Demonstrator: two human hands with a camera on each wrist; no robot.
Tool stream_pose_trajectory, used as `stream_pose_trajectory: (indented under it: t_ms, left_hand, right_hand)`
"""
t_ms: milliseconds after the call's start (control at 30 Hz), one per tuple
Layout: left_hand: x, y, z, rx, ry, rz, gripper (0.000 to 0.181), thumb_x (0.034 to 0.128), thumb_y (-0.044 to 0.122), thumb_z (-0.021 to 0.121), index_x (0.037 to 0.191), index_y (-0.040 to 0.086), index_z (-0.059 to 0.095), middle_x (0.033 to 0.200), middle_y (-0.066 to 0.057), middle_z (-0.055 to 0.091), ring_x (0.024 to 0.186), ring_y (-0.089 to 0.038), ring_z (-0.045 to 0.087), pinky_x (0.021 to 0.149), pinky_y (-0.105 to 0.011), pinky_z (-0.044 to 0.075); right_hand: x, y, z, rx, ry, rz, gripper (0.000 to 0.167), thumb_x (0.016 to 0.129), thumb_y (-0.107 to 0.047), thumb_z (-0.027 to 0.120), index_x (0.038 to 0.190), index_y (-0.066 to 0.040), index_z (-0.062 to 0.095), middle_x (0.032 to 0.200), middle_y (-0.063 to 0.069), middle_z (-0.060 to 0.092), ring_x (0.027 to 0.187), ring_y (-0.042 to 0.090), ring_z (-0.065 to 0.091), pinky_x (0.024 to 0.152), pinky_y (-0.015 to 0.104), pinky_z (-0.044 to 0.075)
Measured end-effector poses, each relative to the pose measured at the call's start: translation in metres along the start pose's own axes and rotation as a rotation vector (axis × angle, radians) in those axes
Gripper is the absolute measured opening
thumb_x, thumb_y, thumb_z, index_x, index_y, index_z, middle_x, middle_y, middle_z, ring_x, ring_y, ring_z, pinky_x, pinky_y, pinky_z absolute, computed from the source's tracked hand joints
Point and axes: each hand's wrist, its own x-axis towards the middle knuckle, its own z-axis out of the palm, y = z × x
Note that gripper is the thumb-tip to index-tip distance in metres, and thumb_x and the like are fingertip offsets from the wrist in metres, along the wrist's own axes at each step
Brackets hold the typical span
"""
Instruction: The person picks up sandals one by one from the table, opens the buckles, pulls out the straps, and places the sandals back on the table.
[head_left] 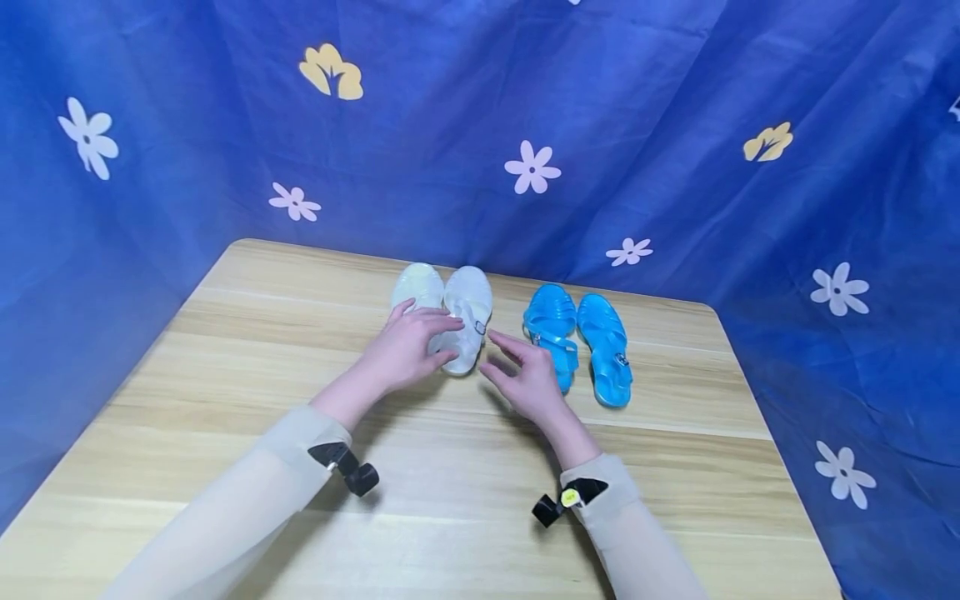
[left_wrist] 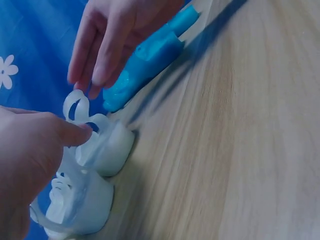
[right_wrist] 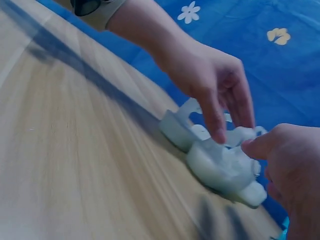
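A pair of pale white sandals lies side by side toward the far edge of the table: the left white sandal point(head_left: 417, 283) and the right white sandal point(head_left: 468, 287), whose strap carries a small buckle. My left hand point(head_left: 405, 346) hovers over the pair with thumb and fingers apart, hiding much of the left one. Just right of the buckle is my right hand point(head_left: 527, 382), its fingers loosely bent and a gap between thumb and forefinger. Raised straps show beside the fingers in the left wrist view. Neither hand visibly grips a sandal; contact is hard to tell.
To the right lies a pair of blue sandals, one blue sandal point(head_left: 551, 307) partly behind my right hand, the other blue sandal point(head_left: 602, 333) beyond it. All rest on a wooden table point(head_left: 450, 517) with rounded far corners. A blue flowered curtain point(head_left: 420, 125) hangs behind and around it.
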Motion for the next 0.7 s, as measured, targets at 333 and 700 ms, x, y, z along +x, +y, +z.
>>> stream_pose_trajectory:
  t_ms: [333, 700]
  left_hand:
    - [0.007, -0.005, 0.009, 0.027, -0.023, 0.052, 0.028, 0.0972, 0.027, 0.080, 0.125, 0.020, 0.079, 0.127, 0.001, 0.075, 0.133, -0.028, 0.060, 0.121, -0.069, 0.017]
    - [-0.006, -0.008, 0.008, 0.001, 0.075, 0.214, 0.023, 0.0912, 0.015, 0.085, 0.114, 0.014, 0.081, 0.115, -0.003, 0.079, 0.113, -0.023, 0.073, 0.119, -0.062, 0.030]
  right_hand:
    - [0.013, 0.011, 0.026, -0.031, 0.069, -0.024, 0.037, 0.092, -0.016, 0.086, 0.125, -0.003, 0.077, 0.129, 0.008, 0.072, 0.124, 0.018, 0.067, 0.108, 0.036, 0.051]
    - [0.004, 0.013, 0.025, -0.046, 0.091, -0.171, 0.030, 0.096, -0.015, 0.082, 0.121, 0.001, 0.078, 0.125, 0.012, 0.074, 0.119, 0.021, 0.070, 0.103, 0.039, 0.055]
